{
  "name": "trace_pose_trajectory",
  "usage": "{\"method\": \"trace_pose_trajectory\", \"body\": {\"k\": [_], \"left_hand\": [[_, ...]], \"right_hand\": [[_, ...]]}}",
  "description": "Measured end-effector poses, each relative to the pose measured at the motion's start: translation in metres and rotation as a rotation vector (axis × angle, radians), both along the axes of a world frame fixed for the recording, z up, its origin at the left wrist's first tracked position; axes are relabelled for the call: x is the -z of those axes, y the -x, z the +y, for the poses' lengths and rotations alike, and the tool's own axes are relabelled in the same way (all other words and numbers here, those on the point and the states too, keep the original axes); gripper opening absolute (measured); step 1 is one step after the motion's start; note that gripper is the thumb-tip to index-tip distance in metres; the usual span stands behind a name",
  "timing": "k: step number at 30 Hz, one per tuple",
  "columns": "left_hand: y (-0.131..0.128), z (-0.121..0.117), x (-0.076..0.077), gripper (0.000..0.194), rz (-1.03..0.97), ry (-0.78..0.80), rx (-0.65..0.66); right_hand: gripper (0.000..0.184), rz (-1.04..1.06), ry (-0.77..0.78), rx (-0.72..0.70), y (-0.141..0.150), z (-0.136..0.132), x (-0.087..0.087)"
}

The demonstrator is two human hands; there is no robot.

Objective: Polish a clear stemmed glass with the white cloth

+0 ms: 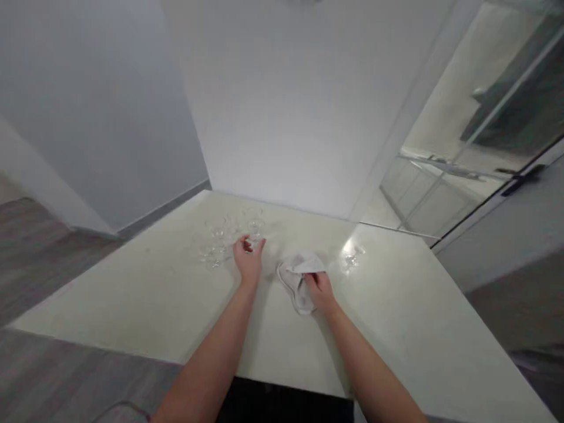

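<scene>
My left hand curls its fingers and thumb around the lower part of a clear stemmed glass; the exact contact is hard to see through the transparent glass. Just left of it stand several more clear glasses, their outlines faint against the pale tabletop. Closer to me and to the right, my right hand is closed on a white cloth. Part of the cloth is bunched up in the fingers, and a loop of its edge lies on the table.
Another clear glass object is on the right part of the white table, beside a bright reflection. A white wall rises along the table's far edge. To the right is a glass-paned door or partition with a dark handle.
</scene>
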State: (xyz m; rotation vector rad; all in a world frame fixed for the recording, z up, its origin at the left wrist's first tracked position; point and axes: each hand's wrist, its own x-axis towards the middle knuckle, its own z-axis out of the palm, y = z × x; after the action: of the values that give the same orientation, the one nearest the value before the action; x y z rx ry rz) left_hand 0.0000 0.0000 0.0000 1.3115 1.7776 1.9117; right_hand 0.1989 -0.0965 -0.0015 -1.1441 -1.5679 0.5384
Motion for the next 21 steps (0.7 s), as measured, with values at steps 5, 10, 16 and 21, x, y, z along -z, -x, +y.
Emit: {"method": "trace_pose_trajectory", "body": {"k": [5,10,16,21], "left_hand": [[-0.019,-0.021,-0.006,0.048,0.082,-0.13,0.297],[-0.035,-0.043,-0.003,0.051,0.363,-0.025,0.707],[-0.038,-0.055,-0.01,0.053,0.632,0.01,0.941],[-0.032,-0.055,-0.019,0.054,0.834,-0.055,0.956]], "right_hand": [[0.029,-0.017,0.029,-0.032,-0.002,-0.002,0.002],[0.035,0.113,-0.027,0.028,-0.003,-0.001,0.016],[0.05,0.208,0.014,0.039,-0.012,-0.001,0.015],[0.055,0.206,0.065,0.048,-0.015,0.001,0.001]]}}
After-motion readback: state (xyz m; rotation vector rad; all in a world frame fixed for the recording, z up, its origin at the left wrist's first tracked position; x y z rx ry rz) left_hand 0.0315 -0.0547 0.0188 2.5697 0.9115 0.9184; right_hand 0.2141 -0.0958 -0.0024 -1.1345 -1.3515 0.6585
